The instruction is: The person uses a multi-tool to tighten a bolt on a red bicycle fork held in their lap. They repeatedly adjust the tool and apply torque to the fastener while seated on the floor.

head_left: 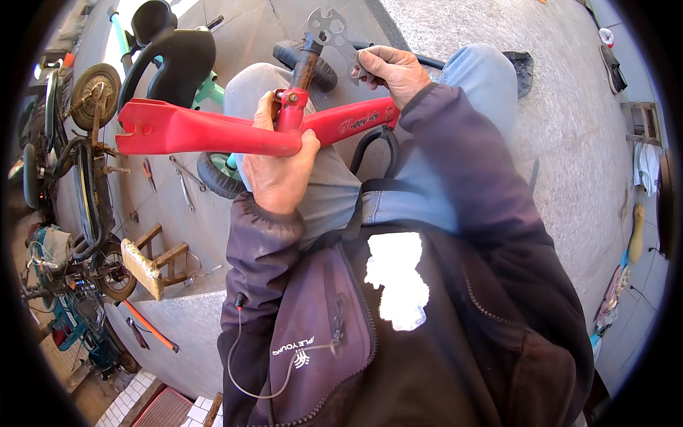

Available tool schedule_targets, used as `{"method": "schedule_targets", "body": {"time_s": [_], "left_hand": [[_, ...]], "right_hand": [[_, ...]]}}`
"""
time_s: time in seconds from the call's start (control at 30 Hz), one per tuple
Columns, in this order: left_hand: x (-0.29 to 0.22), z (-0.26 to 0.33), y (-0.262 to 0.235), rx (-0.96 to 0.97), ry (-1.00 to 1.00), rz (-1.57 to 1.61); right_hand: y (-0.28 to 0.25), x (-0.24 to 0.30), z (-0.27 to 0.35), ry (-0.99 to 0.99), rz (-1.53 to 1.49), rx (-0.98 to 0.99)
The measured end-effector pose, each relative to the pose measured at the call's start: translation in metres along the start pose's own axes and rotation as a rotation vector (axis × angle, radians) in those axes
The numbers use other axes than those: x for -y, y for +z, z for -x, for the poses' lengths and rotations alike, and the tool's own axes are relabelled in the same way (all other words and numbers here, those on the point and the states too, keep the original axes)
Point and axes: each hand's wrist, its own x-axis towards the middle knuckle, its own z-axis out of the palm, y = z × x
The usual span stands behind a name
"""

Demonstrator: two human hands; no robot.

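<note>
Two hands on a red bike frame

Both hands are occupied: the left hand point(279, 167) clamps the red frame point(213, 132) at its rusty seat post point(304, 67), across the lap. The right hand point(391, 71) pinches a flat multi-hole wrench point(333, 35), far side. Frame looks stiff, fairly light; gripping near the post suits. No containers show contents.

The red metal bike frame point(213, 132) lies crosswise over the person's lap, with the left hand point(279, 167) wrapped around it at its upright rusty steel stem point(304, 67) and the right hand point(393, 71) to the right of that stem, holding the flat grey multi-hole wrench point(333, 35) against the stem's top. Behind the frame stands a small black-seated green bike point(178, 60), and on the ground to the left lie loose steel hand tools point(181, 181), with a low wooden stool point(153, 263) nearer the person.
</note>
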Motion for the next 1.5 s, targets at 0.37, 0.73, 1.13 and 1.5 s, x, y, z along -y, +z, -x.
{"method": "schedule_targets", "body": {"time_s": [0.37, 0.73, 1.13, 1.5], "left_hand": [[-0.018, -0.002, -0.015, 0.068, -0.015, -0.046], [0.014, -0.007, -0.011, 0.059, -0.099, 0.138], [0.011, -0.007, -0.008, 0.03, -0.122, 0.124], [0.012, -0.01, -0.011, 0.068, -0.085, 0.048]], "right_hand": [[0.003, 0.042, 0.0, 0.062, 0.231, 0.21], [0.008, 0.079, -0.061, 0.166, 0.486, 0.485], [0.038, 0.099, -0.095, 0.018, 0.672, 0.627], [0.057, 0.11, -0.112, -0.031, 0.824, 0.739]]}}
